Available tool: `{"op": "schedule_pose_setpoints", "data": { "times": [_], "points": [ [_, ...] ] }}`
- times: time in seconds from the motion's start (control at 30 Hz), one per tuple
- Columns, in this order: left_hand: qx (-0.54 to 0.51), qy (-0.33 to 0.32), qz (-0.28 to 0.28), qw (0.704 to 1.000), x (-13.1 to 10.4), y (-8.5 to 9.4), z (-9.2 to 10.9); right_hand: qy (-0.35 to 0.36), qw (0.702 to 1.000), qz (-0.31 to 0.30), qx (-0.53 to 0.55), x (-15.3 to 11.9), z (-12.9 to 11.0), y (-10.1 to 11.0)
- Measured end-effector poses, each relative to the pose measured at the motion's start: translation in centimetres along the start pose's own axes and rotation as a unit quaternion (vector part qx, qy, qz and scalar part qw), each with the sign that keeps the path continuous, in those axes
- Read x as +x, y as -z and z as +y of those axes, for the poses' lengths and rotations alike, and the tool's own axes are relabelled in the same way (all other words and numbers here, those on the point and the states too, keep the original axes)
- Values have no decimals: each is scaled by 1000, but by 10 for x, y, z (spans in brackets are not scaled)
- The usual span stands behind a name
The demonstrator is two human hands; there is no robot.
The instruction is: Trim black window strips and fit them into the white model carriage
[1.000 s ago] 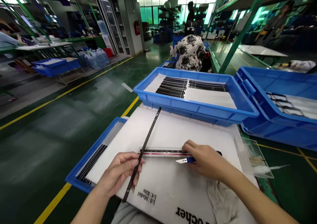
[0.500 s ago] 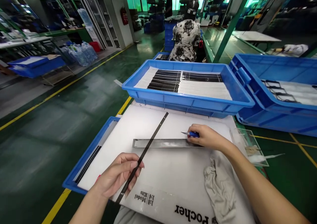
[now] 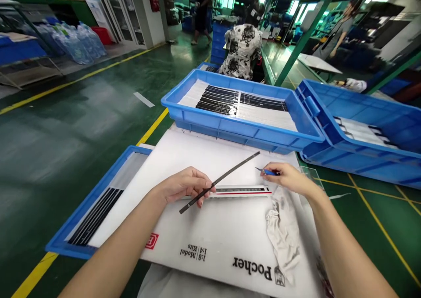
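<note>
My left hand [image 3: 187, 184] pinches a thin dark strip [image 3: 236, 168] near its lower end; the strip slants up to the right above the white board [image 3: 223, 227]. Beneath it a long flat bar with a red line [image 3: 243, 193] lies on the board, its left end partly hidden by my left hand. My right hand [image 3: 289, 178] grips a craft knife [image 3: 271, 173] by its blue handle, the blade pointing left toward the strip's far end but apart from it. A crumpled pale cloth or glove [image 3: 283, 236] rests below my right hand.
Behind the board stands a blue tray [image 3: 237, 127] with rows of dark strips. Another blue tray [image 3: 62, 245] with strips is at the left, partly under the board. Blue bins [image 3: 358, 157] stand at the right. A person in a patterned top [image 3: 241, 52] sits beyond.
My left hand has moved right and up, and the strip has tilted flatter. My right hand with the knife has shifted slightly right. The whole view has also shifted.
</note>
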State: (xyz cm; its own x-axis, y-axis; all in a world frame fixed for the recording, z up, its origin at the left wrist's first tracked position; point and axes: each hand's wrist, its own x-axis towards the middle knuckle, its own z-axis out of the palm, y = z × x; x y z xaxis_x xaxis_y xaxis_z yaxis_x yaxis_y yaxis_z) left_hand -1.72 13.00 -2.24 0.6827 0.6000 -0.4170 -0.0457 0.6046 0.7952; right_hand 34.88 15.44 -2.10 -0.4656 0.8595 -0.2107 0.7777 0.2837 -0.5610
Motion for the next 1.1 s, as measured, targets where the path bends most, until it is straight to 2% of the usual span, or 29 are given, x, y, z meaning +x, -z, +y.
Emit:
{"op": "schedule_pose_setpoints", "data": {
  "times": [0.13, 0.23, 0.33, 0.43, 0.53, 0.63, 0.73, 0.87, 0.93, 1.0, 1.03, 1.1],
  "points": [
    [-12, 0, -24, 1000, -3, 6, -2, -7, 996, 45, -70, 27, 25, -5],
    [-24, -1, -38, 999, -1, 10, -3, 10, 992, 88, -94, 33, 28, -15],
    [-31, 4, -52, 998, 1, 15, -4, 33, 985, 149, -85, 22, 18, -15],
    [-29, 17, -66, 997, 3, 18, -3, 62, 976, 205, -49, 1, -5, -5],
    [-17, 38, -81, 996, 4, 19, 1, 99, 973, 208, -24, -17, -31, 3],
    [4, 60, -88, 994, 7, 17, 7, 127, 972, 198, -26, -24, -45, 3],
    [40, 86, -91, 991, 7, 16, 12, 142, 970, 198, -24, -26, -44, -4],
    [109, 117, -80, 984, -6, 21, 27, 161, 971, 177, -6, -30, -28, -20],
    [157, 117, -51, 979, -16, 22, 39, 165, 972, 169, 12, -31, -19, -30],
    [273, 77, 30, 958, -22, 17, 53, 164, 971, 171, 34, -31, -12, -39],
    [356, 36, 90, 930, -23, 11, 58, 162, 970, 173, 46, -30, -9, -42],
    [491, -40, 189, 849, -19, -9, 62, 158, 970, 174, 68, -29, -7, -47]
  ]
}}
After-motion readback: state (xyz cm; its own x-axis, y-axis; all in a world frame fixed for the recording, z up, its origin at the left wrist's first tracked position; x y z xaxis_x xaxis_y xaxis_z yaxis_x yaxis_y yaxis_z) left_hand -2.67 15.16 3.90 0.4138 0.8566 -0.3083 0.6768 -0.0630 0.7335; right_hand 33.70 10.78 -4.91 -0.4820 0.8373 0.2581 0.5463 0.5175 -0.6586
